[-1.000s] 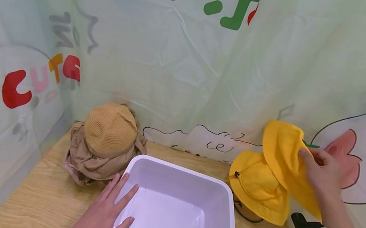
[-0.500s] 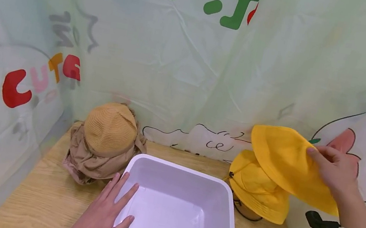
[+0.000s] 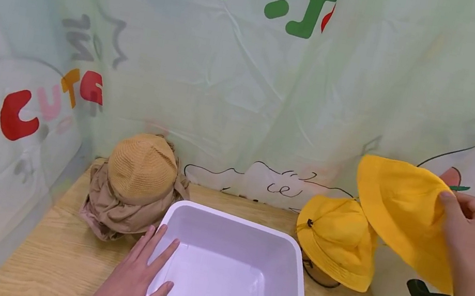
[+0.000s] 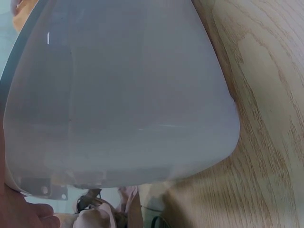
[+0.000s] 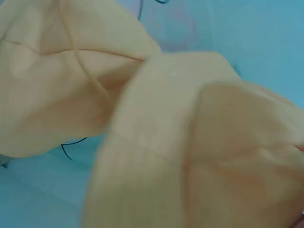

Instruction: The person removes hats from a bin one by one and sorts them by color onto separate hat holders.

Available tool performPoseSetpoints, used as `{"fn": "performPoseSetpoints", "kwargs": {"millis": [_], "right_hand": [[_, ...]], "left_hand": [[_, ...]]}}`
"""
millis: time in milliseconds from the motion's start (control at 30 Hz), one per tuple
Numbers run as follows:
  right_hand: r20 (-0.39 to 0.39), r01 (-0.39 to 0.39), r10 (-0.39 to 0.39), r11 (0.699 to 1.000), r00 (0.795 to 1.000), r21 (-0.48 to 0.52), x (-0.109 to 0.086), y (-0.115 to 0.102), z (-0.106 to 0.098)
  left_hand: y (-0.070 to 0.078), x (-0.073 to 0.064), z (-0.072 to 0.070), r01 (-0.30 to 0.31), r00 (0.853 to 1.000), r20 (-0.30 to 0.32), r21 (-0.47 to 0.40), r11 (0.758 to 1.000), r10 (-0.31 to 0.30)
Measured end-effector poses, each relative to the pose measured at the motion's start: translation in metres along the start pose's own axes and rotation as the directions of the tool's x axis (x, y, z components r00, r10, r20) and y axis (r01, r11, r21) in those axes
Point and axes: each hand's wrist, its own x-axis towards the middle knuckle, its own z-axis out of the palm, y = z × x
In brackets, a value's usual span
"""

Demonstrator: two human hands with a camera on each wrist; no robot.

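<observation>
In the head view my right hand (image 3: pixel 470 234) pinches a yellow bucket hat (image 3: pixel 402 207) by its crown and holds it up at the right, brim toward the left. Just left of it sits a second yellow hat (image 3: pixel 337 238) with a black cord toggle, on top of something brownish, mostly hidden. The right wrist view shows the held hat (image 5: pixel 237 156) close up, beside the other hat (image 5: pixel 57 80). My left hand (image 3: pixel 136 272) lies with spread fingers on the left rim of a white plastic basin (image 3: pixel 244 221); no contents show in it.
Behind the basin's left side is a pile of brown cloth hats (image 3: pixel 114 208) topped by a tan knitted hat (image 3: pixel 143 166). All stand on a wooden table (image 3: pixel 39 261). Printed curtains (image 3: pixel 247 92) hang close behind and at both sides.
My right hand has carried the upper yellow hat to the right, away from the one beneath, so more of that lower hat shows. The left hand and basin have stayed put.
</observation>
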Motion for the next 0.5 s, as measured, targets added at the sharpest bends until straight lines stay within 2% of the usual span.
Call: {"fn": "performPoseSetpoints", "kwargs": {"millis": [133, 200, 300, 367, 400, 467, 500], "right_hand": [[0.123, 0.118, -0.113, 0.992, 0.986, -0.039, -0.014, 0.000, 0.005], [0.184, 0.206, -0.186, 0.974, 0.965, -0.092, -0.018, 0.002, 0.012], [0.263, 0.317, -0.263, 0.929, 0.928, -0.190, -0.021, 0.012, 0.032], [0.313, 0.354, -0.273, 0.904, 0.909, -0.238, -0.021, 0.021, 0.047], [0.333, 0.348, -0.254, 0.900, 0.908, -0.263, -0.020, 0.025, 0.053], [0.357, 0.319, -0.214, 0.909, 0.909, -0.268, -0.018, 0.034, 0.061], [0.344, 0.292, -0.192, 0.917, 0.919, -0.270, -0.016, 0.037, 0.063]], "left_hand": [[0.002, 0.000, -0.001, -0.004, 1.000, 0.002, -0.001, 1.000, 0.004], [0.002, 0.000, -0.002, -0.001, 1.000, 0.006, -0.002, 1.000, 0.001], [0.003, 0.001, -0.003, 0.001, 1.000, -0.001, -0.007, 1.000, -0.001], [0.003, 0.001, -0.004, 0.002, 1.000, -0.014, -0.010, 1.000, -0.002], [0.003, 0.002, -0.004, 0.001, 1.000, -0.018, -0.009, 1.000, -0.001], [0.003, 0.002, -0.004, 0.003, 1.000, -0.016, -0.010, 1.000, -0.004], [0.003, 0.002, -0.003, 0.007, 1.000, -0.013, -0.011, 1.000, -0.007]]}}
